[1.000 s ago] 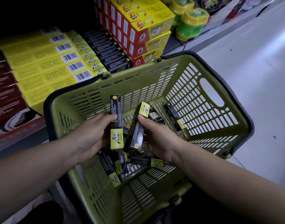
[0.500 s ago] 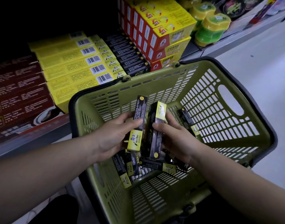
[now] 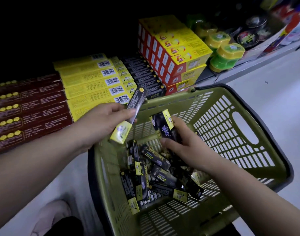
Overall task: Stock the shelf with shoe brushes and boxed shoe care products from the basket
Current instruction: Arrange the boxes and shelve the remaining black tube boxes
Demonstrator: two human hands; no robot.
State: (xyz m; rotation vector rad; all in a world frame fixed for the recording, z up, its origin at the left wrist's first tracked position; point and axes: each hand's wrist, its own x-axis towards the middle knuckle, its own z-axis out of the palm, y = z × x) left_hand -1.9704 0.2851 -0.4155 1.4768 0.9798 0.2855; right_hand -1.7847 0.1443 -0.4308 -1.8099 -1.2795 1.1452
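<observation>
Our left hand (image 3: 103, 123) pinches one black-and-yellow box (image 3: 130, 114), tilted above the basket (image 3: 171, 99) rim on the shelf side. Our right hand (image 3: 185, 147) grips a second box (image 3: 164, 126) inside the basket, over a loose pile of boxes (image 3: 156, 176). The basket is just beside a low shelf (image 3: 230, 73), over pale floor (image 3: 268, 92). The shelf, dark at back, holds maroon boxes (image 3: 26, 108), yellow boxes (image 3: 91, 82), red-yellow cartons (image 3: 176, 53) and green tubs (image 3: 225, 55).
</observation>
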